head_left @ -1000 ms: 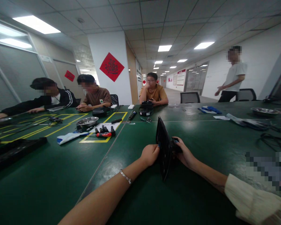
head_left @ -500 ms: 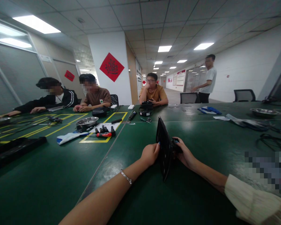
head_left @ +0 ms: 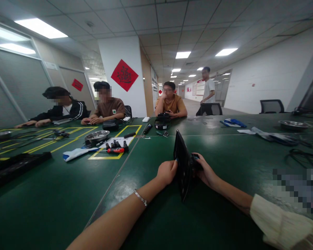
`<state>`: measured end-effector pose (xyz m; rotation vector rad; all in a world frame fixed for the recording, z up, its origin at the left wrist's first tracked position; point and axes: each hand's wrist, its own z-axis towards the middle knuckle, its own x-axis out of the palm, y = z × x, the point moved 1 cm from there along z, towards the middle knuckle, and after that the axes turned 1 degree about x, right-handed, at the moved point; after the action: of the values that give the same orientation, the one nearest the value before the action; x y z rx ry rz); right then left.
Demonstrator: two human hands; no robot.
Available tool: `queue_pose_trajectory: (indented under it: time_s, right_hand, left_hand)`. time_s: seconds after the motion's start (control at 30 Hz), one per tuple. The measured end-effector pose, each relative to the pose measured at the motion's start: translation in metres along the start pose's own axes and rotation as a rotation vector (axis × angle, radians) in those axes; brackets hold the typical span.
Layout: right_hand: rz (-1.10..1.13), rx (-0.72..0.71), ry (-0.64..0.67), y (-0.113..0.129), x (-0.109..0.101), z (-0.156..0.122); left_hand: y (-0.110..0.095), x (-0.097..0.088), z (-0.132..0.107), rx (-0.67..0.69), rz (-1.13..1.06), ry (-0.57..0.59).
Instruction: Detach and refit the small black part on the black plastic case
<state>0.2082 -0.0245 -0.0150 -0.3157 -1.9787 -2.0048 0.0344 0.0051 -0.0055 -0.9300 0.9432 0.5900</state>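
Observation:
A thin black panel stands on edge above the green table in front of me, seen nearly side-on. A dark, chunky part sticks out from its right face. My left hand, with a silver bracelet at the wrist, is closed on the panel's left side, thumb against its surface. Around the dark part at the right curl the fingers of my right hand; some of them are hidden behind it. What kind of device the panel is, I cannot tell.
On the green table, a red screwdriver lies beside several black sockets, near a metal bowl. A black tray is at left, a second bowl at far right. Three people sit across the table; another walks behind.
The standing person in the background has walked to the left, behind a chair. My hands and the black panel have stayed in almost the same place.

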Motion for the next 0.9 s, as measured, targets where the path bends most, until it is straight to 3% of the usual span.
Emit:
queue_pose_trajectory:
  time_s: [0.27,0.43,0.53,0.73,0.9]
  right_hand:
    - [0.007,0.006,0.007,0.001,0.001,-0.001]
    - [-0.002,-0.033,0.088,0.0,-0.002,-0.003]
    - [-0.101,-0.076,0.125,0.001,0.0,-0.006]
    - [-0.339,-0.195,0.048,0.004,0.004,-0.009]
    - [-0.364,-0.238,0.046,0.003,0.003,-0.006]
  left_hand:
    - [-0.001,-0.001,-0.001,0.057,-0.036,-0.01]
    - [-0.001,-0.002,-0.001,0.076,-0.071,-0.024]
    - [-0.002,-0.005,-0.003,0.057,-0.061,-0.046]
    - [-0.005,-0.013,-0.007,-0.018,-0.077,-0.06]
    - [0.001,-0.019,-0.002,0.07,-0.14,0.009]
